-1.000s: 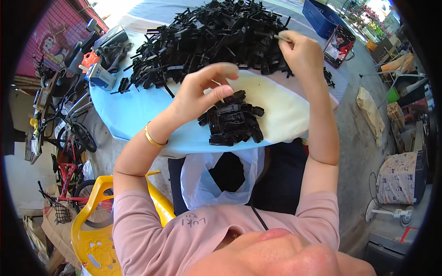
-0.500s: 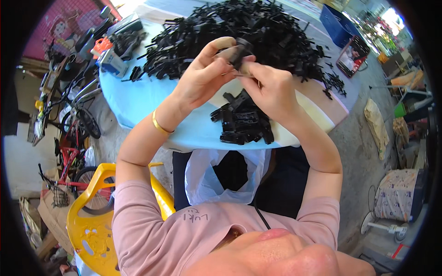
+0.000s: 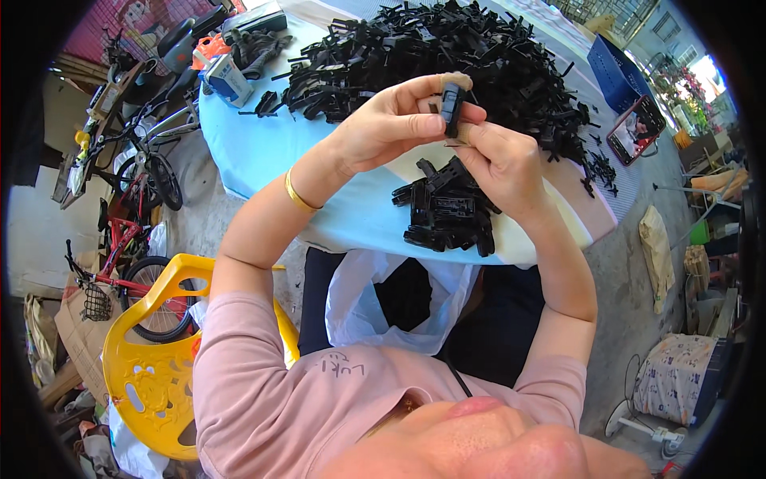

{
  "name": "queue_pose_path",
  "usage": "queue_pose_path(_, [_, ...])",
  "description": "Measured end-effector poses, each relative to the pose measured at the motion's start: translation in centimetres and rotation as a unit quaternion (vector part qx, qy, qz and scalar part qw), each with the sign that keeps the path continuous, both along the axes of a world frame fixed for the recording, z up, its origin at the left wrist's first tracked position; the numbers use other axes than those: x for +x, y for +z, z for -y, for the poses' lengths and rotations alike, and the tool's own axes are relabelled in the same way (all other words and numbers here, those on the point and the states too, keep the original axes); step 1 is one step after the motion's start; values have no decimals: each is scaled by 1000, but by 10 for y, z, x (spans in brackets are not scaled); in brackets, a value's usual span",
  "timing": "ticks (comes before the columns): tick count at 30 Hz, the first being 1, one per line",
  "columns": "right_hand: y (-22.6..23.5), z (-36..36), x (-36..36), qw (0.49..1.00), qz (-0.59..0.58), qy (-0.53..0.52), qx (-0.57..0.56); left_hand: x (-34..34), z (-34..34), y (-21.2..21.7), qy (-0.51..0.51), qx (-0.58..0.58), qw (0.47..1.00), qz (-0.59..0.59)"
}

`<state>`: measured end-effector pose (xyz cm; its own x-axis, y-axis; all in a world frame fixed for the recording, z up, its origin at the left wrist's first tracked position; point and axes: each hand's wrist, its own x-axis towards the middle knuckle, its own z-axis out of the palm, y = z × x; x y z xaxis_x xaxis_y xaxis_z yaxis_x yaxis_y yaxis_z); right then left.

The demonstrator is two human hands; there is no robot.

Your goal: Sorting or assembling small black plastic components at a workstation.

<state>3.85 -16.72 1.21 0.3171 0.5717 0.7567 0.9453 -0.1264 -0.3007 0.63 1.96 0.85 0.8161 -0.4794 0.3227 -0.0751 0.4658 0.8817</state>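
Head view looks down on two bare hands raised above a round desk [image 3: 263,152] covered in a light blue cloth; the left hand [image 3: 391,128] comes in from the left with a gold bangle [image 3: 297,194] on its wrist, fingers curled and thumb laid along the side of a small black plastic part [image 3: 452,108], pinching it near the top; the right hand [image 3: 503,164] meets it from below, fingertips pressed onto the lower end of the same part, so the piece is held upright between both hands, above the desk and clear of it; a bandage-coloured wrap shows on a fingertip [image 3: 456,80] just over the part; directly beneath the hands, near the desk's front edge, lies a small heap of black pieces [image 3: 447,209] on a pale cream patch of the cloth; farther back a big pile of black plastic strips and clips [image 3: 447,48] spreads across most of the desk; a white plastic bag [image 3: 359,307] hangs open below the front edge, over the person's lap, with dark contents inside; on the far left of the desk sits a small blue-and-white box [image 3: 225,78]; at the right a phone [image 3: 636,129] lies face up, just beside a blue crate [image 3: 618,76]; a yellow plastic chair [image 3: 148,359] stands left of the person, and bicycles [image 3: 140,172] lean beyond it on the floor.
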Motion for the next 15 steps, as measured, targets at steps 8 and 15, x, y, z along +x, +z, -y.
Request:
queue_pose_path(8, [6,6,0,943,-327,33,47,-4,6,-3,217,63,972,60])
queue_pose_path(15, [4,3,-2,931,-363,33,16,-9,17,-7,277,156,941,118])
